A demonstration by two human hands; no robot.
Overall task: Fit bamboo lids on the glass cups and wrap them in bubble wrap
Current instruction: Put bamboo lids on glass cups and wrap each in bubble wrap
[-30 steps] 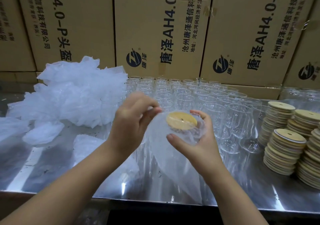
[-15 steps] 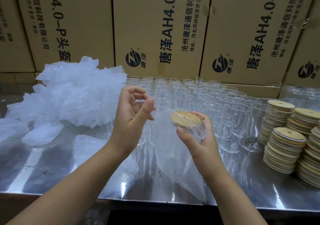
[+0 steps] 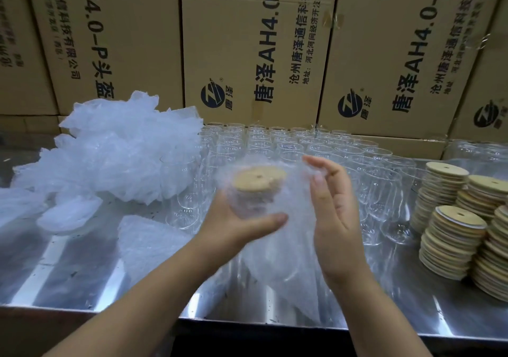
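Observation:
A glass cup (image 3: 251, 202) with a round bamboo lid (image 3: 258, 179) on top is held above the steel table, partly covered by a sheet of bubble wrap (image 3: 288, 246) that hangs down to the table. My left hand (image 3: 233, 223) grips the cup from below and the left, thumb across its front. My right hand (image 3: 334, 213) is open beside the cup on the right, palm against the wrap, fingers raised. The picture is blurred around the cup.
Several empty glass cups (image 3: 288, 147) stand in rows behind. Stacks of bamboo lids (image 3: 453, 235) sit at the right. A heap of bubble wrap (image 3: 118, 150) lies at the left, a folded piece (image 3: 148, 241) nearer. Cardboard boxes (image 3: 247, 48) wall the back. The table edge (image 3: 247, 326) is close.
The cup has passed from my right hand to my left. My right hand let go and now lies flat against the wrap on the cup's right side.

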